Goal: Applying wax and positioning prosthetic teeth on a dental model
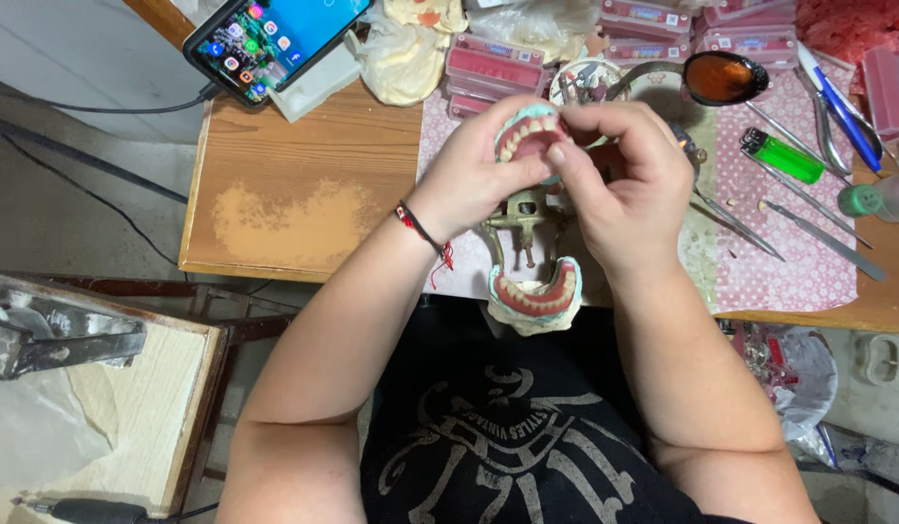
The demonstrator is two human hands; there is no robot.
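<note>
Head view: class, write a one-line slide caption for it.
Left hand and right hand hold an upper denture model above a metal articulator and lower denture model.

A: What are the hands doing?

B: The left hand (pixel 478 170) cups an upper denture model (pixel 527 136) with pink gums and pale teeth. The right hand (pixel 629 189) pinches it from the other side, fingertips (pixel 558 153) on the teeth.

A: And below them?

B: A metal hinge frame (pixel 523 228), then a lower denture model (pixel 537 296) at the edge of the wooden table (pixel 294 184).

A: Anything nearby?

B: A green lighter (pixel 781 155), metal tools (pixel 818 233) on a dotted cloth (pixel 808 267), and a phone (pixel 275 37) propped up at the far left.
</note>
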